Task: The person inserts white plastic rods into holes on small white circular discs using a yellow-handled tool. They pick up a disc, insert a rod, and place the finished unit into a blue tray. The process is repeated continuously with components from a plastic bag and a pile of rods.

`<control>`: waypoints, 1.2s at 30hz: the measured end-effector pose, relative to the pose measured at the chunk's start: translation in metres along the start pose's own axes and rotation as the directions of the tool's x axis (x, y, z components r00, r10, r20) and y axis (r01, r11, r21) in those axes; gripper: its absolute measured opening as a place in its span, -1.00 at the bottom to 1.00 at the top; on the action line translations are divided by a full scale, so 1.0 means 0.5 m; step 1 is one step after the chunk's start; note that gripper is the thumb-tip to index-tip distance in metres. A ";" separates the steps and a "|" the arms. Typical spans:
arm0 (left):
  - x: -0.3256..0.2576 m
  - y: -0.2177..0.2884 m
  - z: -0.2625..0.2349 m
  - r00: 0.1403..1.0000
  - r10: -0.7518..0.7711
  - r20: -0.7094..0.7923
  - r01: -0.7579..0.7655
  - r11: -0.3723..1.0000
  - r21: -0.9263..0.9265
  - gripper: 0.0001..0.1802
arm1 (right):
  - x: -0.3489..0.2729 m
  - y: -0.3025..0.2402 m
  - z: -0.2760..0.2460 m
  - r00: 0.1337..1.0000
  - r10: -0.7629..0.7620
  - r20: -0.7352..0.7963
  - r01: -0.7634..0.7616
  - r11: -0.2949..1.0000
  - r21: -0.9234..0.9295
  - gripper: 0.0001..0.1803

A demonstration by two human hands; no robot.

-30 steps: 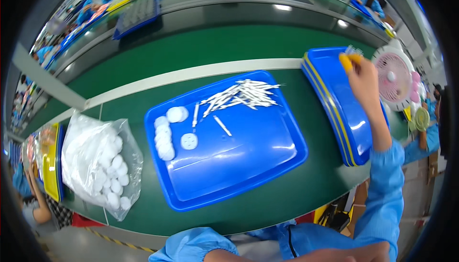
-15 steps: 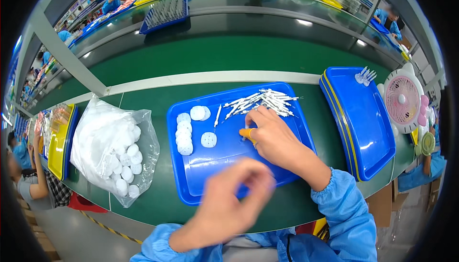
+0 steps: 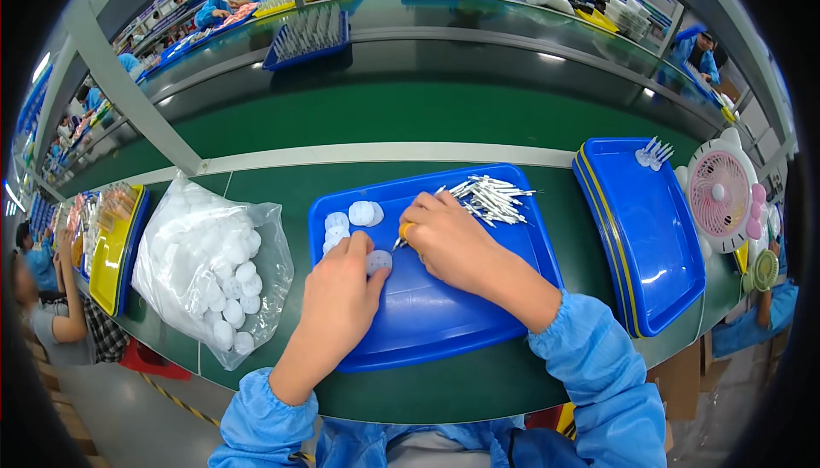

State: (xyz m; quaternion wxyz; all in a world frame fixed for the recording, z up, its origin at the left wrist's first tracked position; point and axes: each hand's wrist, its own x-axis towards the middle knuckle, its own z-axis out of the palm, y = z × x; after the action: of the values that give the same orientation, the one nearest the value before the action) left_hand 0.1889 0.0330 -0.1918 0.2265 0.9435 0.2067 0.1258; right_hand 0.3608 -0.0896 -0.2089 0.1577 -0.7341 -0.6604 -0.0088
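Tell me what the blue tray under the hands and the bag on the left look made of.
Blue tray: likely hard plastic with a glossy finish, since its uniform blue surface reflects light. Bag: thin clear plastic film, crinkled and shiny, with the white discs inside showing through.

Bright overhead light, perhaps glare, fisheye-bent edges

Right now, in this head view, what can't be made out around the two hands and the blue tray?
- Tool in the right hand: only a yellow tip shows; fingers hide the rest.
- White disc under the left hand: partly covered by fingertips, its surface detail too small.
- Pile of thin white sticks on the blue tray: too small to count.
- Bag of white discs: its contents blur through the plastic.
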 end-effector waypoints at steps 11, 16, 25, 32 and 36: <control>-0.024 0.016 -0.037 0.953 -0.125 0.277 0.260 0.807 -0.530 -0.82 | -0.184 -0.111 -0.079 0.978 0.196 -0.068 -0.161 0.925 0.345 -0.61; -0.020 0.040 -0.003 0.932 0.024 0.362 0.307 0.480 -0.822 -0.76 | -0.203 -0.118 -0.106 0.915 0.396 -0.074 -0.258 0.716 0.649 -0.48; -0.041 0.056 0.035 0.975 -0.021 0.219 0.193 0.565 -0.802 -0.75 | -0.203 -0.119 -0.055 0.935 0.305 -0.178 -0.166 0.826 0.539 -0.52; -0.045 0.061 0.030 0.994 0.025 0.111 0.057 0.734 -0.677 -0.77 | -0.205 -0.112 -0.046 0.946 0.288 -0.151 -0.181 0.852 0.491 -0.55; -0.049 0.062 0.031 0.995 0.020 0.098 0.046 0.780 -0.624 -0.80 | -0.203 -0.111 -0.045 0.923 0.350 -0.159 -0.233 0.839 0.492 -0.59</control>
State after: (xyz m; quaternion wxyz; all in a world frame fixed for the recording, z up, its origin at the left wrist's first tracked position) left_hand 0.1825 -0.0089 -0.1941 0.5374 0.8185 0.1484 0.1387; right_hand 0.2985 -0.1891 -0.1978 0.4071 -0.7607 -0.4985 0.0840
